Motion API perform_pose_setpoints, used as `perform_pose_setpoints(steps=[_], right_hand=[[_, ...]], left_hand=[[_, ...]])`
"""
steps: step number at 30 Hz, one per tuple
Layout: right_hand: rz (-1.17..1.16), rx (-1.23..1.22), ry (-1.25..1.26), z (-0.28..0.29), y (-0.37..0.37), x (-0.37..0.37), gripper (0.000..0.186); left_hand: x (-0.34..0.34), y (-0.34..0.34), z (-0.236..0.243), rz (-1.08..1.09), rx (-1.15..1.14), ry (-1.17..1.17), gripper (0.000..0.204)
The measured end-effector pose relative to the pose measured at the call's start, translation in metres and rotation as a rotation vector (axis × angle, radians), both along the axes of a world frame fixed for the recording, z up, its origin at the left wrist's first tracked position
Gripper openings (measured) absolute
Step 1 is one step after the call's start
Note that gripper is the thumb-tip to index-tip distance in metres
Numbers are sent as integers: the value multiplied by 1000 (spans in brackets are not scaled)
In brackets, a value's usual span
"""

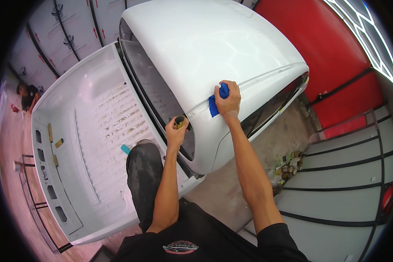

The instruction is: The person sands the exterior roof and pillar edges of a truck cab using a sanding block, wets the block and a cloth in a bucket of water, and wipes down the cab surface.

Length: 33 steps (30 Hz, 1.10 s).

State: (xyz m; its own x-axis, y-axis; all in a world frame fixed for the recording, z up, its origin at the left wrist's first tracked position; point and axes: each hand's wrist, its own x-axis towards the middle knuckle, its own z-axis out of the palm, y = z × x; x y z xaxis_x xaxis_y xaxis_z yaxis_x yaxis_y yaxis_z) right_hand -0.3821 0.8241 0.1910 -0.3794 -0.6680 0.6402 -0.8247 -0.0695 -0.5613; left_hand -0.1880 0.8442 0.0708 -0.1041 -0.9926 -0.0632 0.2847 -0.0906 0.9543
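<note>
My right hand [229, 101] presses a blue cloth [213, 106] against the white pickup cab [201, 48], at the rear corner of its roof by the side groove. Bits of the cloth show above and to the left of the fingers. Lower and further left, my left hand [176, 135] is closed round a small curled yellow-and-dark piece [179, 122] that looks like sandpaper. That hand is beside the rear window opening [155, 81]. My bent knee, in dark trousers, is over the white truck bed [85, 131].
Several small yellowish blocks [59, 143] lie near the tailgate [48, 174]. A teal piece [125, 149] is next to my knee. Another person [28, 97] is beyond the bed at far left. A pile of scraps [289, 167] lies on the floor by the grey wall panels [336, 174]; a red wall [318, 48] stands behind.
</note>
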Motion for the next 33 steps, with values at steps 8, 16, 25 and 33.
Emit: perform_pose_setpoints(steps=[8,16,25,33], right_hand=[[2,5,-13,-2,3,0,21],[-7,9,3,1,0,1,20],[22,-8,2,0,1,0,19],[-2,39,0,1,2,0,19]], left_hand=[[2,-3,-4,-53,112,116,19],[-1,-4,0,-51,166,139,20],[-1,-3,1,-47,135,75,16],[-3,-3,0,-41,168,113,19]])
